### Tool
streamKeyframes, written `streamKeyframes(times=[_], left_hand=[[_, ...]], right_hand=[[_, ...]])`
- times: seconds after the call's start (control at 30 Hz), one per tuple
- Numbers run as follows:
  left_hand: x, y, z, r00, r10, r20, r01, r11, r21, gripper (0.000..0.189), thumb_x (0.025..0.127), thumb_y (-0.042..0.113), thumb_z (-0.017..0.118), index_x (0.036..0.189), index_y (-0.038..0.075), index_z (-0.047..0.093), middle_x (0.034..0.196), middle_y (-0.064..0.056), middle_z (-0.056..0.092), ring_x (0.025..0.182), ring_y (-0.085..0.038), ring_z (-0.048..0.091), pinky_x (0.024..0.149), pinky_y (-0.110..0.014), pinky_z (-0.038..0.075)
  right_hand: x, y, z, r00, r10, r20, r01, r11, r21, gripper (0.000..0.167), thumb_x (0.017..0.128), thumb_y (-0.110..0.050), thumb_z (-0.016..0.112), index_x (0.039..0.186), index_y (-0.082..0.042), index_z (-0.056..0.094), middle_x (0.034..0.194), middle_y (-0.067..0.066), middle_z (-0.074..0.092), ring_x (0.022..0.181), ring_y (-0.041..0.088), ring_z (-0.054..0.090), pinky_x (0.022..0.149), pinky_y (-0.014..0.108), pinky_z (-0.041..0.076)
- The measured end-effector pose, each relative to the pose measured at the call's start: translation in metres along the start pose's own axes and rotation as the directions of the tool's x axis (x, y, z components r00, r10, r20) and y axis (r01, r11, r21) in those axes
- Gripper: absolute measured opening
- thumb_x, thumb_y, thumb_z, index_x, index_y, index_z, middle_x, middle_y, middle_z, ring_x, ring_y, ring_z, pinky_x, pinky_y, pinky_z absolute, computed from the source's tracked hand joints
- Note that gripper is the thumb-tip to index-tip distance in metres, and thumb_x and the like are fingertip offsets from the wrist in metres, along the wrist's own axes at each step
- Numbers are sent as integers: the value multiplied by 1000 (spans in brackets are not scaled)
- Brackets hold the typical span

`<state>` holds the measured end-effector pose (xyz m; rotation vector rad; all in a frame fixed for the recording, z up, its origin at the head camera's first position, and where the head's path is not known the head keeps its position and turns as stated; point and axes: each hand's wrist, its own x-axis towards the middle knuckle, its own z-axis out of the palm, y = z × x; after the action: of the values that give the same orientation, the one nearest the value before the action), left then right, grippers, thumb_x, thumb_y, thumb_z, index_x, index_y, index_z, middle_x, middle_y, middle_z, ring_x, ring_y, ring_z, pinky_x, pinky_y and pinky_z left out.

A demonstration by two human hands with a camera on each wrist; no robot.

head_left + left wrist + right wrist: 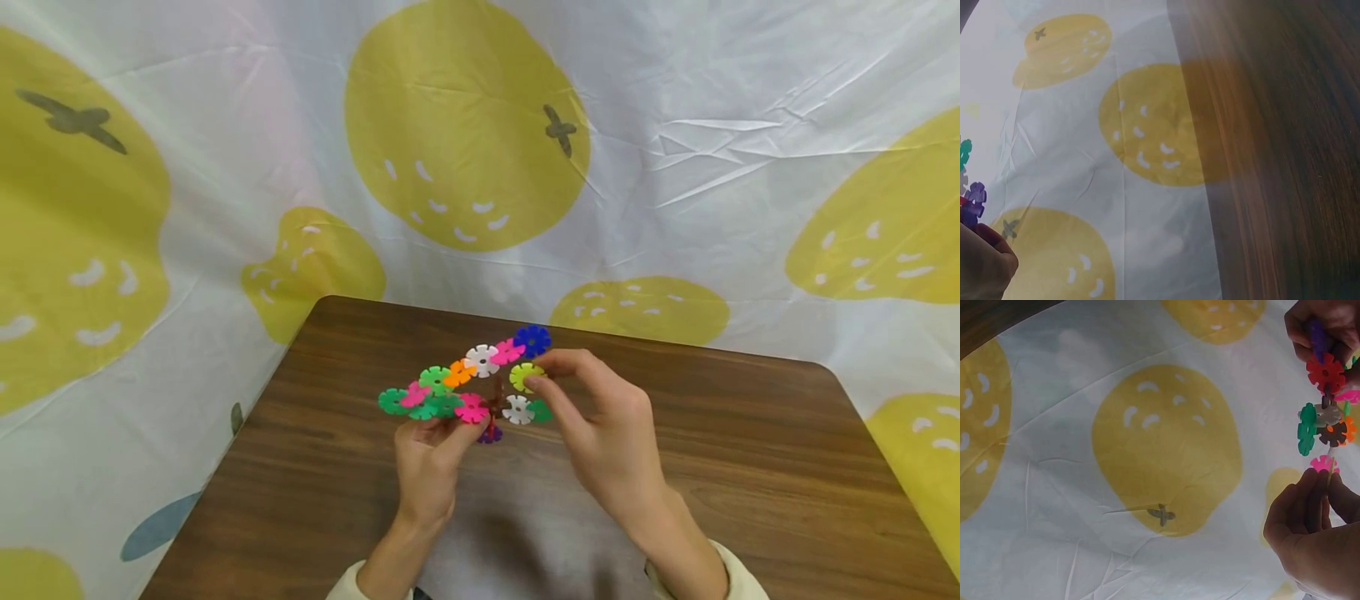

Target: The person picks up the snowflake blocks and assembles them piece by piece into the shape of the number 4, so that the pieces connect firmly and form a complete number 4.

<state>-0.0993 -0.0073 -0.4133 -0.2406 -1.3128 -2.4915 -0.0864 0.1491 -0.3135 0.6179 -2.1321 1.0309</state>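
Note:
Above the table, my left hand (426, 475) grips a joined build of notched plastic snowflake discs near its base. Green, pink and orange discs spread to the left, and a white disc (482, 360) leads up to a blue disc (532, 341). A purple disc (490, 434) hangs at the bottom; a red disc (1325, 373) shows above it in the right wrist view. Between thumb and forefinger, my right hand (611, 425) pinches a yellow-green disc (523, 377), close under the blue one. Whether that disc touches the build I cannot tell. The left wrist view catches only part of the left hand (985, 265).
Below both hands lies a dark brown wooden table (750, 467) with rounded corners. A white cloth (675, 175) printed with big yellow fruit hangs behind it and along its sides.

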Motion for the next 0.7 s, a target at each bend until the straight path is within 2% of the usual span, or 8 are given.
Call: streamKeyframes(times=[0.1, 0.3, 0.4, 0.7], left_hand=[[0, -1, 0, 1000, -1, 7, 1, 1000, -4, 39, 78, -19, 68, 97, 13, 79, 93, 1, 78, 87, -12, 74, 82, -27, 62], [-1, -1, 0, 1000, 8, 18, -8, 1000, -7, 41, 78, -19, 68, 93, 17, 78, 90, 3, 77, 84, -10, 73, 79, -25, 62], [-1, -2, 0, 999, 28, 29, -27, 1000, -8, 41, 78, -20, 68, 94, 16, 78, 91, 2, 78, 86, -11, 74, 80, -26, 62], [-1, -3, -1, 996, 65, 57, -63, 998, -26, 39, 80, -19, 69, 94, 15, 78, 92, 2, 77, 89, -12, 74, 84, -27, 62]], right_hand=[[1, 1, 2, 999, -49, -4, 49, 999, -21, 17, 84, 1, 81, 98, -5, 74, 92, 4, 77, 87, 13, 72, 82, 13, 54], [4, 1, 6, 986, -166, -31, 163, 982, -94, 17, 83, -3, 82, 98, -9, 77, 86, 0, 76, 74, 10, 62, 67, 19, 49], [5, 1, 8, 978, -203, -40, 198, 975, -104, 15, 83, -3, 81, 97, -10, 78, 86, -1, 76, 72, 10, 63, 66, 20, 50], [5, -3, 8, 984, -177, 16, 178, 983, -41, 15, 88, 0, 77, 100, -8, 79, 91, 0, 76, 78, 11, 69, 72, 15, 53]])
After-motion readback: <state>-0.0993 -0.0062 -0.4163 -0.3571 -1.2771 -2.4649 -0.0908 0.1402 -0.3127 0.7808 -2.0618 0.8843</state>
